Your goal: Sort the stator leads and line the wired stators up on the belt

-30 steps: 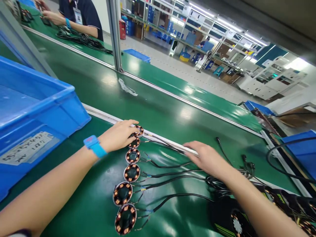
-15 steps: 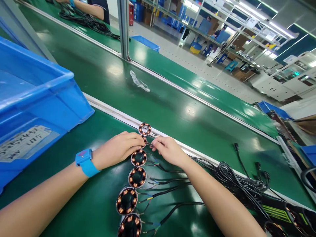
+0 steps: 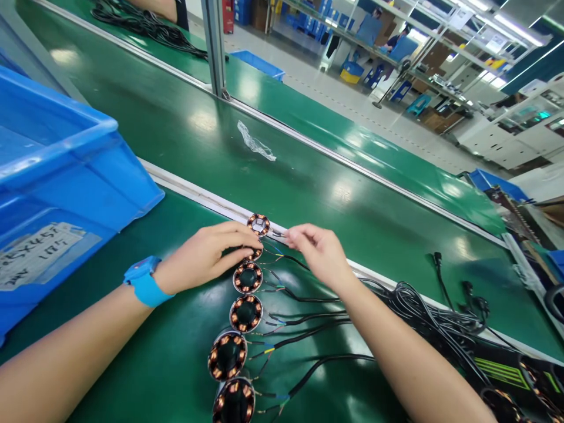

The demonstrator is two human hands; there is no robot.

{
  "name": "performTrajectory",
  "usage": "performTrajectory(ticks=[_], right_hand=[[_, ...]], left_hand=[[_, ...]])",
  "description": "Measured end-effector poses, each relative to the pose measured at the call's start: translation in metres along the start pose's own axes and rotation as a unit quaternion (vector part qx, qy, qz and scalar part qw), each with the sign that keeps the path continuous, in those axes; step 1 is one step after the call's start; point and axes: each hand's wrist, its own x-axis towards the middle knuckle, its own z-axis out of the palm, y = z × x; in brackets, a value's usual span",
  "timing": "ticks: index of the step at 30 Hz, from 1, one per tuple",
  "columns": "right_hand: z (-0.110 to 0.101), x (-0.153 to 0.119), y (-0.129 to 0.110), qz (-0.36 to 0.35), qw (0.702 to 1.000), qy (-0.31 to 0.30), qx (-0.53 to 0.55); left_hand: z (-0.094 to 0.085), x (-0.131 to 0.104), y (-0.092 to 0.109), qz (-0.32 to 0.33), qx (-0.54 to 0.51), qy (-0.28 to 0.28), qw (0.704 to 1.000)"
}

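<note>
A column of motor stators with copper windings runs along the green bench. My left hand (image 3: 211, 252) has its thumb and fingers on the second stator from the far end (image 3: 255, 254), partly covering it. Just beyond lies the farthest stator (image 3: 265, 226), by the white rail. To the right, my right hand (image 3: 318, 252) pinches a thin dark wire end (image 3: 279, 234) beside that farthest stator. Between my hands, a black cable (image 3: 293, 258) with split coloured leads reaches toward the second stator. A nearer stator (image 3: 245, 314) has another cable's stripped leads beside it.
A large blue bin (image 3: 79, 170) stands at left. Coiled black cables (image 3: 414, 305) lie at right beneath and beyond my forearm. Crumpled clear plastic (image 3: 255, 142) rests past the white rail (image 3: 207, 202). A metal post (image 3: 214, 53) rises at the back.
My right hand has moved right and slightly away from me, from beside the second stator to the wire end by the farthest one. My left hand stays at the second stator.
</note>
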Motion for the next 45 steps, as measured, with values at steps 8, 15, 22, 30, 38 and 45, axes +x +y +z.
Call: performTrajectory(ticks=[8,15,22,30,38,45], right_hand=[[-0.001,0.041,0.003,0.05,0.992,-0.079,-0.086],[0.008,0.04,0.003,0.151,0.981,-0.081,0.094],[0.014,0.04,0.006,0.172,0.975,-0.029,0.138],[0.018,0.038,0.003,0.205,0.97,-0.033,0.124],[-0.026,-0.006,-0.035,-0.006,0.995,0.028,-0.093],[-0.14,-0.123,-0.187,-0.357,0.711,0.388,-0.464]], left_hand=[[0.006,0.036,-0.028,0.026,0.119,-0.032,0.992],[0.008,0.035,-0.036,0.014,0.117,-0.074,0.99],[0.009,0.036,-0.033,0.022,0.12,-0.08,0.989],[0.014,0.037,-0.033,-0.01,0.084,-0.076,0.993],[0.01,0.052,-0.026,-0.057,0.074,-0.053,0.994],[0.009,0.052,-0.027,-0.029,0.042,-0.011,0.999]])
